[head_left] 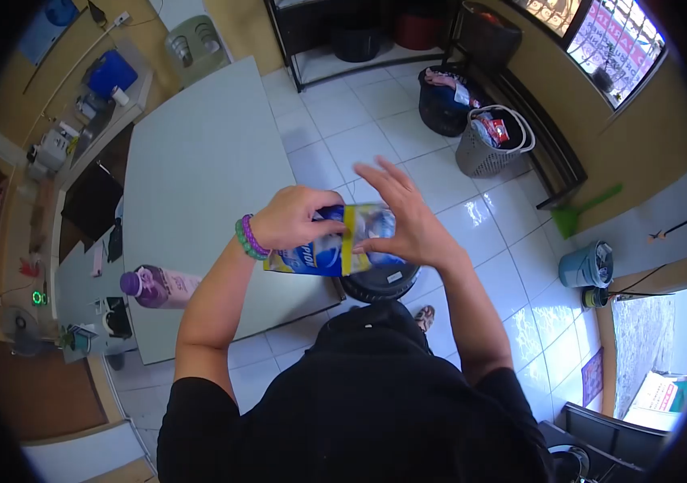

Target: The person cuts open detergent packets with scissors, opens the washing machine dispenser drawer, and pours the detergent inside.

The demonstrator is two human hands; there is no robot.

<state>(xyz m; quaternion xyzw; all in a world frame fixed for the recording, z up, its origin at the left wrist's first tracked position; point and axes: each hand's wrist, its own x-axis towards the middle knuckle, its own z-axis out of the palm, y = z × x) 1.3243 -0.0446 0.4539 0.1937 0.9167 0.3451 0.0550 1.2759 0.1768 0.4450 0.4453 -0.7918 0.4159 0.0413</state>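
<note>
One bottle stands on the table, partly behind the left arm. The left hand pinches the packet in midair, fingertips hidden. Beneath, a round black object is partly covered. The right hand blurs, fingers spread; thumb contact is unclear.

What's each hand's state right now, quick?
Left hand: closed, holding the blue and yellow packet.
Right hand: open, fingers raised, thumb at the packet; whether it touches can't be told.
</note>
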